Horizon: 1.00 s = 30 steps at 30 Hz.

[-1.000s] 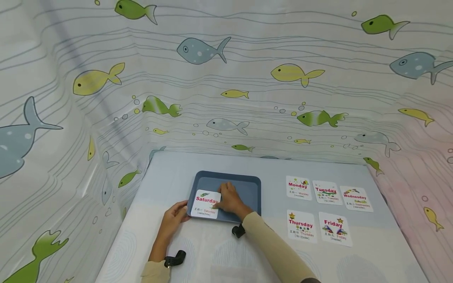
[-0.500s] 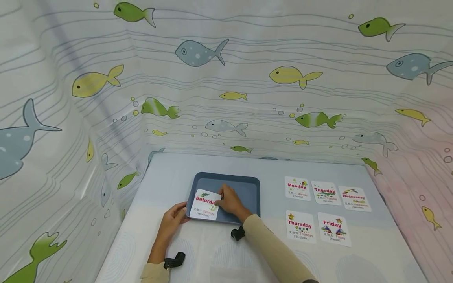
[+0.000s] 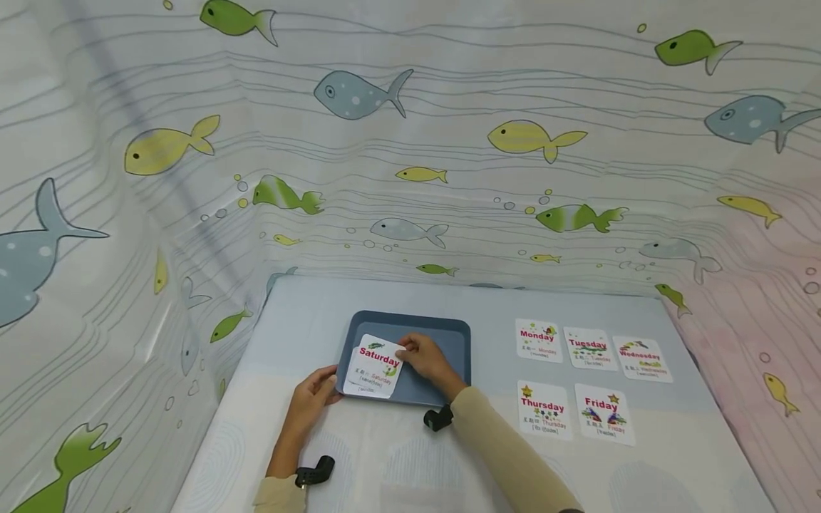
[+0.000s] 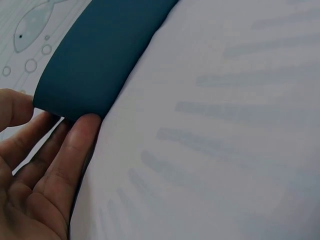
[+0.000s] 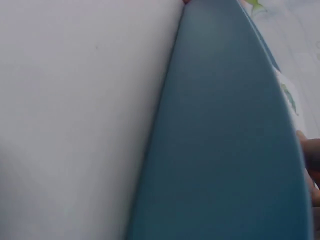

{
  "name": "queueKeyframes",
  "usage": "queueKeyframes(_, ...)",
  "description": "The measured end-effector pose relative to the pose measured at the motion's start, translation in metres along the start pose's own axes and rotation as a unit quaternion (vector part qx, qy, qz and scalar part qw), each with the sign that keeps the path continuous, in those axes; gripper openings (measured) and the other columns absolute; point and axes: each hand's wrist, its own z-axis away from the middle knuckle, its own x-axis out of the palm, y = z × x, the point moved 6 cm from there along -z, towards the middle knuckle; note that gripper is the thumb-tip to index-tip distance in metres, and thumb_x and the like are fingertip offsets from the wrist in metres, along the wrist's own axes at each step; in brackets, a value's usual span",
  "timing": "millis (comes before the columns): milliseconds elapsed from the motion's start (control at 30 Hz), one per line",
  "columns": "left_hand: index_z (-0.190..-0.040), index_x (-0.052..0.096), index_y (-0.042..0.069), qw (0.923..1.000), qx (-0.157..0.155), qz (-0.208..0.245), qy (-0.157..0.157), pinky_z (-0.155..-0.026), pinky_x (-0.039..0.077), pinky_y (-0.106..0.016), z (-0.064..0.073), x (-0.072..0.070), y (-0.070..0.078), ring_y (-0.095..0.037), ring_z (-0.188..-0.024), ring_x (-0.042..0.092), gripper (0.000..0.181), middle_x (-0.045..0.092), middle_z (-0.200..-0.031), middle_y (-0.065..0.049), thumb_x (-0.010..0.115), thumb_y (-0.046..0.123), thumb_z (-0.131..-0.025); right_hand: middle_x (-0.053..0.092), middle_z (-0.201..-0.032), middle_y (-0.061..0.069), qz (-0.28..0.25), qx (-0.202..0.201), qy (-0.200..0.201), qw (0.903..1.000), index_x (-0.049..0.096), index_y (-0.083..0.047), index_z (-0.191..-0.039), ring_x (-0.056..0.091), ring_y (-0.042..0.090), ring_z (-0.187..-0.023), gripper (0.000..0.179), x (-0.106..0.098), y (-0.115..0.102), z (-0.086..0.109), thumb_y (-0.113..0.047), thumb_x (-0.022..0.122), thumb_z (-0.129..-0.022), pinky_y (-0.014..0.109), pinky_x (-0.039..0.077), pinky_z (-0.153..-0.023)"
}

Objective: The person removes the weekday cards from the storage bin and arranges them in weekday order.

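In the head view my right hand [image 3: 430,362] pinches the upper right edge of the Saturday card [image 3: 377,362] between thumb and fingers. The card is tilted over the left part of the blue-grey tray [image 3: 442,385]. Under it shows the lower and left edge of another white card [image 3: 367,392], its word hidden. My left hand [image 3: 312,393] holds the tray's front left corner, its fingers [image 4: 82,135] against the tray's side wall in the left wrist view. The right wrist view shows mostly the tray's outer wall [image 5: 225,125], with part of the right hand [image 5: 312,160] at the edge.
Right of the tray lie cards in two rows: Monday [image 3: 539,342], Tuesday [image 3: 590,349] and Wednesday [image 3: 643,359] behind, Thursday [image 3: 544,410] and Friday [image 3: 604,413] in front. A fish-printed curtain [image 3: 474,92] surrounds the pale table [image 3: 487,470].
My right hand has raised the Saturday card's right side and slid it slightly up and right, turning it a little. The edge of a card below now shows. The left hand stays at the tray.
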Motion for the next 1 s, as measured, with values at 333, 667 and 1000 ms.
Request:
queueKeyframes(333,-0.138,0.055,0.002,1.0,0.001,-0.005,0.004,-0.085,0.062,-0.027,0.001,0.0,0.001,-0.032,-0.117,0.065,0.038,0.06,-0.137,-0.022,0.056,0.017,-0.103,0.075,-0.094,0.018,-0.132,0.028,-0.001,0.9908,0.063,0.003,-0.12,0.072,0.017,-0.067,0.026,-0.006,0.013,0.004,-0.007,0.064,-0.096,0.03,0.064,-0.064)
queueKeyframes(667,-0.139,0.054,0.001,0.9998,0.013,-0.013,0.003,-0.084,0.062,-0.026,0.0,-0.002,0.003,-0.029,-0.114,0.067,0.039,0.059,-0.137,-0.024,0.055,0.018,-0.103,0.075,-0.103,0.018,-0.138,0.027,0.026,0.9897,0.064,-0.001,-0.124,0.07,0.014,-0.073,0.03,-0.031,0.011,0.009,-0.014,0.063,-0.098,0.034,0.064,-0.071)
queueKeyframes(1000,-0.138,0.055,0.003,0.9999,0.01,-0.01,0.001,-0.085,0.062,-0.028,0.001,-0.001,0.002,-0.035,-0.118,0.065,0.038,0.059,-0.138,-0.022,0.055,0.017,-0.103,0.074,-0.103,0.016,-0.146,0.03,0.042,0.9879,0.067,-0.003,-0.124,0.071,0.016,-0.078,0.031,-0.053,0.009,0.025,-0.017,0.065,-0.097,0.038,0.065,-0.076)
